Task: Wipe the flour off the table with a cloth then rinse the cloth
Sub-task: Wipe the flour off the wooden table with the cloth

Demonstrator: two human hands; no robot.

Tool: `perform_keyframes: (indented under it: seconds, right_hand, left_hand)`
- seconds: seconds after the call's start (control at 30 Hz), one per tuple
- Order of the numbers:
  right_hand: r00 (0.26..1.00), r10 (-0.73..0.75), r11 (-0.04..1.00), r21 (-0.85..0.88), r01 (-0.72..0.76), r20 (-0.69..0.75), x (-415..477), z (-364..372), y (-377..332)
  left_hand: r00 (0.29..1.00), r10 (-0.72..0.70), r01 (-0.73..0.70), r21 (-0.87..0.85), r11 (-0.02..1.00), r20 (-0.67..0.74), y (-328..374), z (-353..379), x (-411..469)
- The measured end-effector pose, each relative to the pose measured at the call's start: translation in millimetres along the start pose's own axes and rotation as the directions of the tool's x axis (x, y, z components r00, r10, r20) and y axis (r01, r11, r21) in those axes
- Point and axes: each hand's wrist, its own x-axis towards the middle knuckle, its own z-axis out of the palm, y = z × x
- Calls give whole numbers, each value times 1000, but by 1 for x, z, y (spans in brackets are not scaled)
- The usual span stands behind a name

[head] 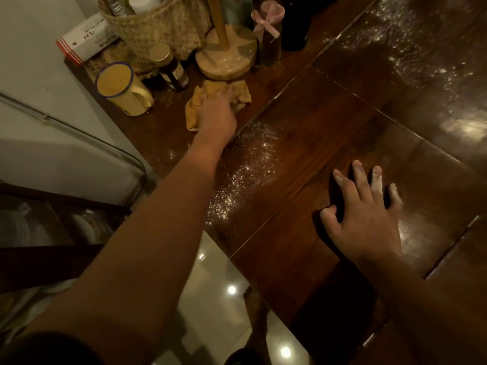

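My left fingers (224, 97) clutching crumpled yellow cloth (241, 94) by the mug (123, 92); floury right fingers (359, 173) flat on glossy worktop (303, 114).

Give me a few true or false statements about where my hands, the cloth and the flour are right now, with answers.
1. The left hand is on the cloth. True.
2. The right hand holds the mug. False: it lies flat on the table; the mug stands untouched at the far left.
3. Flour lies on the table between the two hands. True.
4. The right hand's fingers are clean. False: they are dusted with flour.
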Motion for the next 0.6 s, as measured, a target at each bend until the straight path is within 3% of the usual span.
perform_keyframes:
  seconds: [0.1, 0.23, 0.3, 0.37, 0.47, 0.6]
  right_hand:
    - [1000, 5, 1000, -4, -5, -7, -1, 1, 0]
    - [1000, 7, 1000, 2, -7, -5, -1, 1, -1]
    - [1000, 9, 1000, -3, -9, -5, 0, 1, 0]
    - [1000, 6, 1000, -6, -6, -3, 0, 1, -1]
    - [1000, 8, 1000, 3, -8, 2, 1, 0, -1]
    - [1000, 6, 1000, 2, -6, 2, 0, 0, 0]
  left_hand:
    - [998, -53, 53, 12, 999, 19, 41, 6, 19]
    - [983, 185, -185, 32, 982, -3, 45, 16, 11]
    - [953, 303, -301, -74, 951, 13, 28, 14, -1]
    - [946, 321, -312, -165, 936, 31, -1, 10, -6]
    - [972, 228, -235, -153, 960, -58, -24, 3, -7]
    - [997, -30, 28, -29, 999, -77, 6, 1, 10]
